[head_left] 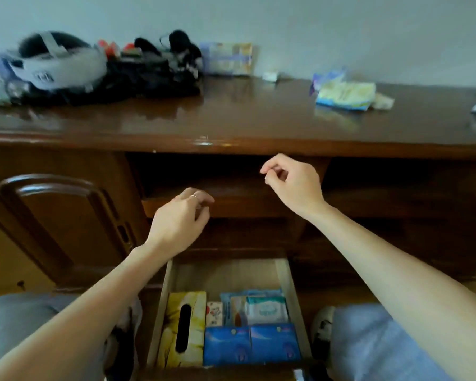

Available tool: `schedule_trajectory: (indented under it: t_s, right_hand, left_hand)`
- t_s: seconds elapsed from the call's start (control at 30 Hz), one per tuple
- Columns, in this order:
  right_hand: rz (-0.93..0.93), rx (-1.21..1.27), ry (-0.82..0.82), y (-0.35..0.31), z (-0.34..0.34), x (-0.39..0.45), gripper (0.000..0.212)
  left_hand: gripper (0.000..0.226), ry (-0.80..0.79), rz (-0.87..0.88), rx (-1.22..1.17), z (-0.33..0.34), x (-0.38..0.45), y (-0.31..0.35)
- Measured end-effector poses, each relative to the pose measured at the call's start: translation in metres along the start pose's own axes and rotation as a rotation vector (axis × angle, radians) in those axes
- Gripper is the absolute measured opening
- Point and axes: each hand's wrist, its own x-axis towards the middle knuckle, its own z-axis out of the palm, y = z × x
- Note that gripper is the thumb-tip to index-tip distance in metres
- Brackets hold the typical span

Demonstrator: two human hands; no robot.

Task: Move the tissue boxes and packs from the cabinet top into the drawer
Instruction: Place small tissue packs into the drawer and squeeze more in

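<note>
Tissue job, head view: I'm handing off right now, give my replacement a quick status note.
Left hand and right hand: both empty, fingers loosely curled, raised between drawer and cabinet top.
Drawer: open, holding a yellow tissue box, two blue packs and smaller packs behind them.
Left on the cabinet top: a tissue box at the back wall and soft packs to the right. Move those in next.

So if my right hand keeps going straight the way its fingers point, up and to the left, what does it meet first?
Probably the front edge of the cabinet top, just above the right hand. The hand holds nothing, and nothing shows between them. Depth is unclear, so it could instead pass beneath into the dark recess.
</note>
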Motion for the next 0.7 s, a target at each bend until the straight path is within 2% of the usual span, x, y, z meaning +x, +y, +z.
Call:
schedule_trajectory:
  t_s: [0.07, 0.1, 0.17, 0.23, 0.27, 0.37, 0.47, 0.53, 0.6, 0.63, 0.7]
  right_hand:
    - [-0.102, -0.171, 0.205, -0.009, -0.035, 0.035, 0.012]
    - [-0.125, -0.257, 0.204, -0.010, -0.048, 0.051, 0.015]
    - [-0.065, -0.384, 0.005, -0.005, -0.064, 0.078, 0.025]
    - [0.022, -0.471, -0.194, 0.004, -0.065, 0.089, 0.038]
    - [0.022, -0.514, -0.205, 0.009, -0.061, 0.089, 0.043]
    - [-0.073, -0.607, -0.076, 0.018, -0.050, 0.087, 0.050]
    - [-0.110, -0.545, -0.005, 0.027, -0.051, 0.098, 0.040]
    - [-0.063, -0.480, 0.011, 0.036, -0.057, 0.114, 0.031]
    - [-0.024, -0.539, 0.034, 0.057, -0.066, 0.138, 0.022]
    - [0.038, -0.604, 0.026, 0.071, -0.071, 0.151, 0.028]
    - [0.296, -0.694, -0.058, 0.101, -0.082, 0.176, 0.056]
  left_hand:
    - [0.018, 0.122, 0.072, 0.013, -0.031, 0.029, 0.022]
    - [0.018, 0.172, 0.100, 0.029, -0.043, 0.043, 0.033]
    - [0.017, 0.229, 0.122, 0.050, -0.060, 0.069, 0.047]
    - [0.019, 0.219, 0.117, 0.055, -0.068, 0.095, 0.053]
    - [0.020, 0.201, 0.117, 0.065, -0.069, 0.108, 0.053]
    - [0.022, 0.139, 0.118, 0.103, -0.062, 0.144, 0.049]
    - [0.022, 0.047, 0.099, 0.141, -0.050, 0.180, 0.048]
    - [0.020, 0.003, 0.079, 0.149, -0.040, 0.204, 0.050]
    - [0.019, -0.017, 0.080, 0.139, -0.027, 0.224, 0.051]
    - [0.019, -0.018, 0.085, 0.130, -0.021, 0.233, 0.052]
    - [0.023, -0.017, 0.098, 0.119, -0.011, 0.246, 0.052]
